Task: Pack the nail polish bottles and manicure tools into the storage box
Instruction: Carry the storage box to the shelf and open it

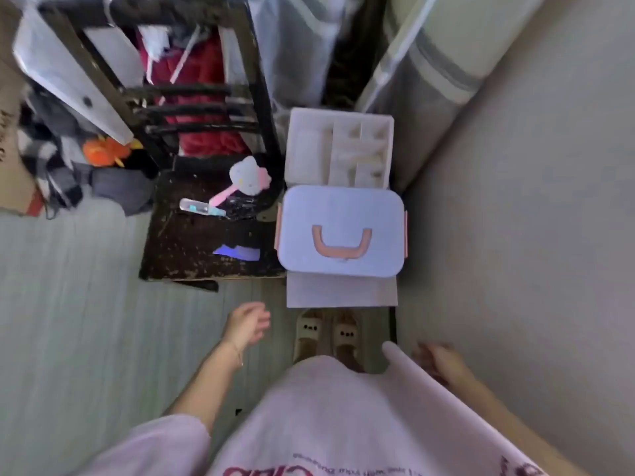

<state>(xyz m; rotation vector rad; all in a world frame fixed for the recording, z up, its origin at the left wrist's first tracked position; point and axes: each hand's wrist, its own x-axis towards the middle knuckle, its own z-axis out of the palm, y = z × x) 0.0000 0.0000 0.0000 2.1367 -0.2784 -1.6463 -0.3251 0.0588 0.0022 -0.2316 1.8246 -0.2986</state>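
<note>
A pale storage box with a closed lid [342,204] and a pink handle [342,243] stands on a low white stand by the wall. Behind it lies a white divided tray [302,149] with several compartments. On the dark chair seat [182,242] to the left lie a pink-handled cat-shaped item [247,178], a clear tube-like tool [201,207] and a shiny bluish piece [237,252]. My left hand [245,324] hangs in the air below the chair, fingers relaxed, holding nothing. My right hand [438,360] is low by my shirt hem, blurred, its fingers partly hidden.
A dark wooden chair [144,77] with a slatted back stands left of the box. Clothes and an orange toy [106,151] pile up at far left. A wall runs along the right. My slippers [326,334] stand just in front of the stand.
</note>
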